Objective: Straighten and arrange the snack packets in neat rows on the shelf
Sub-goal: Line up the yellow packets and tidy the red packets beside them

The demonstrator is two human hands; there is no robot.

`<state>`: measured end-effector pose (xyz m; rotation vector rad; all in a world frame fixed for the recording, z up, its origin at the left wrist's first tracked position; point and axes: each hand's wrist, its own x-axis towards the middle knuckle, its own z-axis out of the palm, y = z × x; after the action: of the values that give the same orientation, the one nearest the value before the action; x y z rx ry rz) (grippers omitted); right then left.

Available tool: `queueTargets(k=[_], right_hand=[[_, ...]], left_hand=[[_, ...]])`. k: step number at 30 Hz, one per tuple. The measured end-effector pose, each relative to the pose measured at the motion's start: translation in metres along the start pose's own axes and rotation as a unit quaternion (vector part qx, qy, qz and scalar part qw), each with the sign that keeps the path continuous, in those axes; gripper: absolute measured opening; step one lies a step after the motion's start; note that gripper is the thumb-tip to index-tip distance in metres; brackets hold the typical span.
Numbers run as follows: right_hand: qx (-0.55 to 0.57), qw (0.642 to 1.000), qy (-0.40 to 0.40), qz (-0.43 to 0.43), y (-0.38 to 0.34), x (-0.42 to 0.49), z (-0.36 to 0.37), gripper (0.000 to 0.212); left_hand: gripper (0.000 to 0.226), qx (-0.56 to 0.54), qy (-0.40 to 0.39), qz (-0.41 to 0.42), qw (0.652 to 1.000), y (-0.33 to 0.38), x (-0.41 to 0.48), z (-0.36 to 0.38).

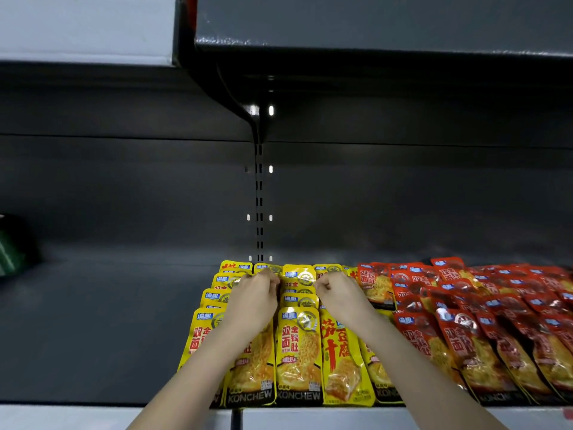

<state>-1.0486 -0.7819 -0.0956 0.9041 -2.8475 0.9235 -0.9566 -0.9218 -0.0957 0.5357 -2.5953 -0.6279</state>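
Currently I see the left hand [252,301] and right hand [339,294], fingers curled, pinching opposite edges of one yellow packet [299,275] far back on the shelf [108,321], red packets [465,336] alongside.

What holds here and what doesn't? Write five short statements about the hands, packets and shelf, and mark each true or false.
1. The left hand and right hand both pinch a yellow packet near the back. True.
2. The red packets lie left of the yellow packets. False: they lie to the right.
3. A green item sits at the far left of the shelf. True.
4. Every front-row yellow packet has the same design. False: one odd packet bears different artwork.
5. The yellow packets overlap from front to back. True.
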Motion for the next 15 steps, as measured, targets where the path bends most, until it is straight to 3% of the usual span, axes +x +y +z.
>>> queueTargets(k=[7, 15], right_hand=[[0.004, 1.0, 0.019, -0.009, -0.003, 0.003, 0.001, 0.024], [0.022, 0.999, 0.033, -0.024, -0.001, 0.007, 0.001, 0.029]], left_hand=[[0.027, -0.003, 0.014, -0.006, 1.0, 0.002, 0.007, 0.011], [0.032, -0.025, 0.02, -0.003, 0.999, 0.003, 0.008, 0.019]])
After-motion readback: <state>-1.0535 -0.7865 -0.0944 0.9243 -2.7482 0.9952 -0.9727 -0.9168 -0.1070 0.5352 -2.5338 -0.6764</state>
